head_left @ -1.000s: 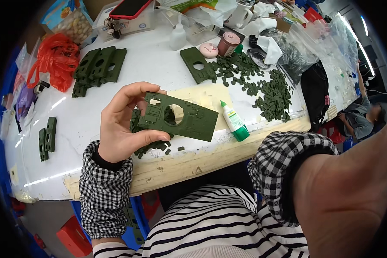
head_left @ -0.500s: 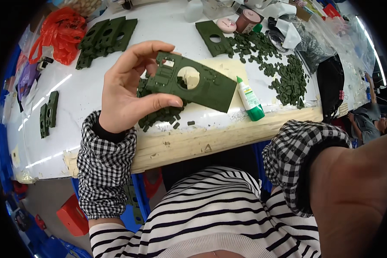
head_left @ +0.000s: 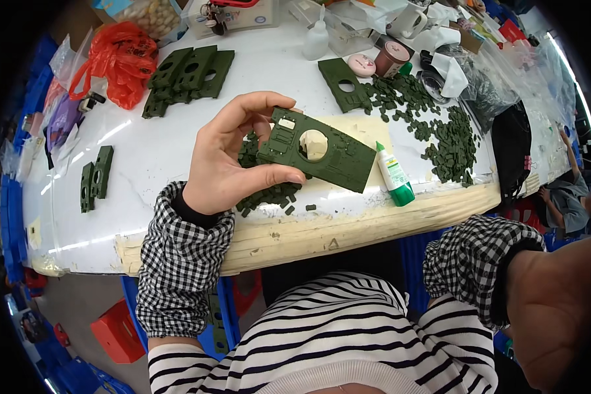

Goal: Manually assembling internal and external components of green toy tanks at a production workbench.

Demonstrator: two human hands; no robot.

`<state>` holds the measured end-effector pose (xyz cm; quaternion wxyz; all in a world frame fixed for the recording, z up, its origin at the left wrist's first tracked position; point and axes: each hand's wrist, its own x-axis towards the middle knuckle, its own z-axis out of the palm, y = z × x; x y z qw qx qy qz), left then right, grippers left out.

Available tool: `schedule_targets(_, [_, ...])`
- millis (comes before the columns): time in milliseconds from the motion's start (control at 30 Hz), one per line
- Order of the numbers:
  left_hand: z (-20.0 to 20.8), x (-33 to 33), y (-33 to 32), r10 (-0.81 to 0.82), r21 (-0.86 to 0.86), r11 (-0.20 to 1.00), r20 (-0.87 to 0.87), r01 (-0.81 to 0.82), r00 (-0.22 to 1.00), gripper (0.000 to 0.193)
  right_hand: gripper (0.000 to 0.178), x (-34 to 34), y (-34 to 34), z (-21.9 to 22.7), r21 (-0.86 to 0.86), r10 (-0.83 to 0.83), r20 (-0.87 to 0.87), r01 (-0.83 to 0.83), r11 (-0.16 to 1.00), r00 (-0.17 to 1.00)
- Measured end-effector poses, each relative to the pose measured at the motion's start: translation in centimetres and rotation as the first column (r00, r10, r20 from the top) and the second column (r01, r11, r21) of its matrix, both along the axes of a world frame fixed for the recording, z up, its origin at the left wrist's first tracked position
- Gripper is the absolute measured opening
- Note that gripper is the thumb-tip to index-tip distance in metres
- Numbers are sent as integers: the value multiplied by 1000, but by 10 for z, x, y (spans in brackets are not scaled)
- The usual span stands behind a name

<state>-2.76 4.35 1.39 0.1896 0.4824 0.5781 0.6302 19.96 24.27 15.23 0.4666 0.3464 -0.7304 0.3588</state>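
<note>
My left hand (head_left: 224, 161) grips a dark green plastic model tank hull top (head_left: 341, 152) by its left end, thumb on the near edge and fingers on the far one. The part is a flat plate with a large round hole and a small rectangular opening, held tilted above the table. Partly hidden behind it lies a pile of small dark green pieces (head_left: 269, 197). A white glue bottle with green cap and tip (head_left: 393, 172) lies just to its right. My right hand (head_left: 558, 302) is raised close to the camera at the lower right, its fingers out of sight.
More green hull tops (head_left: 200, 72) stand at the back left, two narrower ones (head_left: 97, 178) at the left. Another (head_left: 341, 85) lies near loose green pieces (head_left: 453, 144). A red plastic bag (head_left: 121, 62) and a pink jar (head_left: 392, 59) sit farther back. A person works at far right.
The whole scene has shifted right and down in the picture. My left hand keeps its hold on the hull top, with little change in its tilt. My right hand stays raised.
</note>
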Motion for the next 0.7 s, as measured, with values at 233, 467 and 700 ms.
schedule_targets(233, [0,2,-1,-14,4,1000,61,14,998,74,31,-2,6,-3,-51,-158,72,162,985,985])
schedule_targets(467, [6,5,2,-157,56,988,276,147,948,75,33,-20,3,-39,-226,-219,552,398,889,804])
schedule_targets(700, [2,4,-1,-218,115,975,347,189,912,76,39,-36,-16,-95,-370,188,836,276,887,516])
